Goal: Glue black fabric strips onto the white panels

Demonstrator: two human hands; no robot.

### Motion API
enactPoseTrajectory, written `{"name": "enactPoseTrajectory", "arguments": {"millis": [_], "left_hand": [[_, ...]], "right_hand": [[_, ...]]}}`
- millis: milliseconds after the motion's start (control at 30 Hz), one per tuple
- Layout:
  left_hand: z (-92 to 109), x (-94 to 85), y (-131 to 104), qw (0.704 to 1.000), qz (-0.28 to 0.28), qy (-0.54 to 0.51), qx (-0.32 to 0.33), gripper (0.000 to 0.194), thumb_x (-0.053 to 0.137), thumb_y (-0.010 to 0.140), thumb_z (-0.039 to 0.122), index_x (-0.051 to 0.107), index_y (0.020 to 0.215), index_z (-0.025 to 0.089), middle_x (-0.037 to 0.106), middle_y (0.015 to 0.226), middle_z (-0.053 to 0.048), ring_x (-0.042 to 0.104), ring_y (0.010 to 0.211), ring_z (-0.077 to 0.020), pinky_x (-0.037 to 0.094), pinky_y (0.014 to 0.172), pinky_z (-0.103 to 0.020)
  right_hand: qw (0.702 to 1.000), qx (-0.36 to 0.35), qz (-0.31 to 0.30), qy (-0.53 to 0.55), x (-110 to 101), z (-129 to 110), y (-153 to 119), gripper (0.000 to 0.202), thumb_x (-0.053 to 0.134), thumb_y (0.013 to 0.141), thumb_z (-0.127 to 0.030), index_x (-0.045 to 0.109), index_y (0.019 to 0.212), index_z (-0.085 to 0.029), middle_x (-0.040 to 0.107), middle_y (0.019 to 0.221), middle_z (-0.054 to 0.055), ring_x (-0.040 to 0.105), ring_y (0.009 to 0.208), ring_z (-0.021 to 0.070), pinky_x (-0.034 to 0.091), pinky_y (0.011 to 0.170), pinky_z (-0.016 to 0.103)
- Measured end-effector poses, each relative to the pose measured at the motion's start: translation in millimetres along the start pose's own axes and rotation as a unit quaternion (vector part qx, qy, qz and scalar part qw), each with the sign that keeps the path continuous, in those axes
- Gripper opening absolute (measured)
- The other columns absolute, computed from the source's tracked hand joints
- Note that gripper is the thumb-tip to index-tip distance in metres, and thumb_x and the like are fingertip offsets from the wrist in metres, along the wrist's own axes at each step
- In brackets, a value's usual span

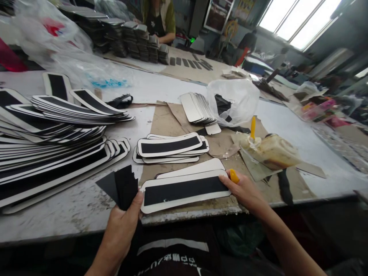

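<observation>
My left hand (125, 222) is closed on a fan of black strips (125, 187), its thumb at the left end of a white panel with a black band (185, 189). At the panel's right end is my right hand (243, 188), thumb on the panel's face, fingers wrapped round a yellow-handled tool (234, 176). The tool's working end is hidden. Beneath the panel, a plain white panel (198, 168) shows. A small pile of banded panels (171, 145) lies just behind.
Large stacks of banded panels (57, 153) fill the left. Behind are small white pieces (198, 107), a plastic bag (244, 101) and a stained glue container (277, 151) beside an upright yellow handle (253, 127). A person (159, 21) stands across the table (138, 82).
</observation>
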State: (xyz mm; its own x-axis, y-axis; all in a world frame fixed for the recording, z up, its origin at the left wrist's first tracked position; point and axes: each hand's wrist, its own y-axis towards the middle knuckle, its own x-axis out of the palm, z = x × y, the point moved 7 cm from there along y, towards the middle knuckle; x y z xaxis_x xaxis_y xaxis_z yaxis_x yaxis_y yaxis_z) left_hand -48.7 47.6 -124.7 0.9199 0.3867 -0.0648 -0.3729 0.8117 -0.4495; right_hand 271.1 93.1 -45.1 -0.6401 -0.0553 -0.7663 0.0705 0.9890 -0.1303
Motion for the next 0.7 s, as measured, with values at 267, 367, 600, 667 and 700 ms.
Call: {"name": "enactPoseTrajectory", "arguments": {"millis": [267, 367, 600, 667, 700], "left_hand": [[10.8, 7.3, -7.0, 0.994, -0.071, -0.079, 0.006, 0.037, 0.068, 0.069, 0.043, 0.047, 0.052, 0.018, 0.043, 0.045, 0.006, 0.037, 0.044, -0.0072, 0.032, 0.042, -0.019], [6.1, 5.9, -7.8, 0.99, -0.078, -0.113, -0.031, 0.028, 0.076, 0.062, 0.034, 0.056, 0.059, 0.015, 0.047, 0.047, 0.006, 0.037, 0.042, -0.0056, 0.03, 0.039, -0.017], [1.6, 1.4, -11.3, 0.963, -0.091, -0.227, -0.108, 0.024, 0.079, 0.055, 0.026, 0.062, 0.067, 0.014, 0.05, 0.05, 0.006, 0.039, 0.041, -0.0039, 0.032, 0.038, -0.015], [-0.1, 0.2, -11.8, 0.959, -0.091, -0.239, -0.123, 0.025, 0.079, 0.054, 0.026, 0.061, 0.066, 0.014, 0.051, 0.051, 0.006, 0.039, 0.04, -0.0036, 0.032, 0.037, -0.014], [-0.5, -0.3, -12.1, 0.96, -0.091, -0.237, -0.122, 0.025, 0.079, 0.054, 0.026, 0.061, 0.065, 0.014, 0.051, 0.05, 0.006, 0.039, 0.04, -0.0034, 0.032, 0.037, -0.014]], "right_hand": [[0.998, 0.001, 0.018, -0.059, -8.2, -2.7, -7.6, 0.04, 0.044, 0.079, -0.057, 0.046, 0.061, -0.022, 0.047, 0.056, -0.002, 0.046, 0.053, 0.0141, 0.038, 0.052, 0.025], [0.999, 0.004, 0.021, -0.044, -8.4, -4.4, -9.0, 0.041, 0.045, 0.079, -0.058, 0.046, 0.061, -0.021, 0.046, 0.056, -0.002, 0.045, 0.053, 0.0136, 0.037, 0.05, 0.024], [0.949, 0.122, -0.084, 0.277, 22.6, 9.0, -21.6, 0.037, 0.055, 0.076, -0.056, 0.05, 0.076, -0.02, 0.05, 0.065, -0.001, 0.049, 0.054, 0.013, 0.041, 0.047, 0.023], [0.925, 0.149, -0.097, 0.335, 30.8, 12.8, -26.3, 0.036, 0.056, 0.075, -0.056, 0.05, 0.079, -0.02, 0.05, 0.065, -0.001, 0.049, 0.053, 0.0131, 0.041, 0.046, 0.023], [0.924, 0.151, -0.094, 0.339, 32.3, 14.3, -27.7, 0.036, 0.057, 0.075, -0.055, 0.05, 0.078, -0.02, 0.05, 0.065, -0.001, 0.049, 0.054, 0.0129, 0.041, 0.046, 0.023]]}}
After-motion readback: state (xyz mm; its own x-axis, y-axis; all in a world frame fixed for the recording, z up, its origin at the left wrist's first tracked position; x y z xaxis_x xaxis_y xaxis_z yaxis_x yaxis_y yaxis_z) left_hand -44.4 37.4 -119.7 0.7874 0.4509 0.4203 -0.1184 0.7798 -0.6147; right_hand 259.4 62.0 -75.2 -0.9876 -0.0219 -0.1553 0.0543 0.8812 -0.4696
